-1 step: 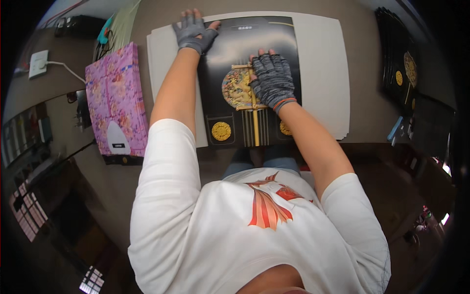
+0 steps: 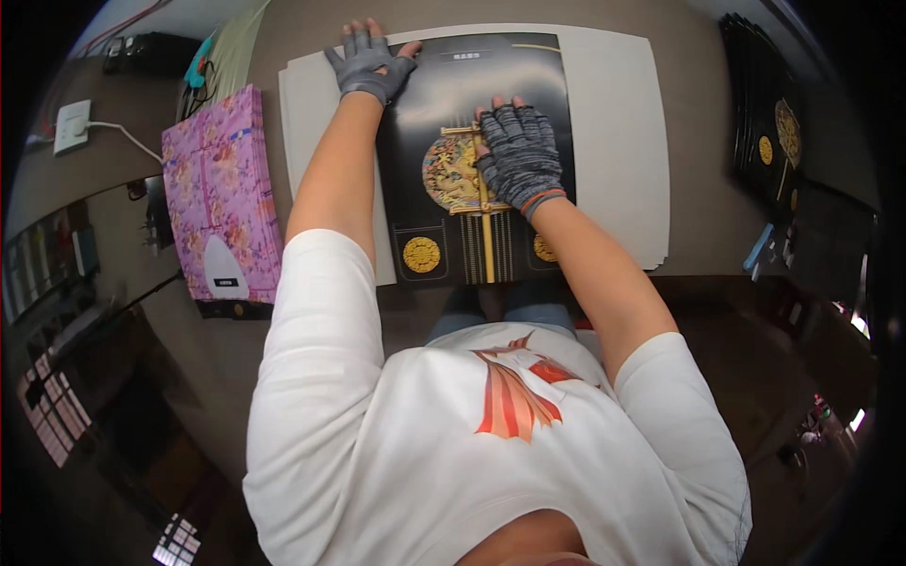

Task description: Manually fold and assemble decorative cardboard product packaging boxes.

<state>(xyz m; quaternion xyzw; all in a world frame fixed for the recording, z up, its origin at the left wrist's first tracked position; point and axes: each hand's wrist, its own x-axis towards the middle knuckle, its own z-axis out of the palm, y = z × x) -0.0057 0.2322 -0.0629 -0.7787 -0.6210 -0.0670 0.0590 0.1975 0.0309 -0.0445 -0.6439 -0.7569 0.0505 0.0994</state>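
A glossy black printed sheet or flat bag [image 2: 444, 85], with a colourful gold dragon medallion and round gold emblems, lies on a stack of large white sheets [image 2: 618, 151]. I cannot tell whether it is a single layer. My left hand [image 2: 371, 71], in a grey fingerless glove, rests with fingers spread at its far left corner, partly over the white stack. On the black surface, right of the medallion, my right hand [image 2: 521, 151] lies flat in a dark knitted fingerless glove with an orange-trimmed cuff. It covers part of the printed design. Neither hand grips anything.
Left of the white stack lies a pile of pink-purple floral packages [image 2: 222, 189]. A white socket box [image 2: 73, 127] with a cable and a turquoise-handled tool [image 2: 199, 66] are beyond it. Black gold-printed pieces [image 2: 760, 123] are stacked at the right, near a blue tool [image 2: 758, 247].
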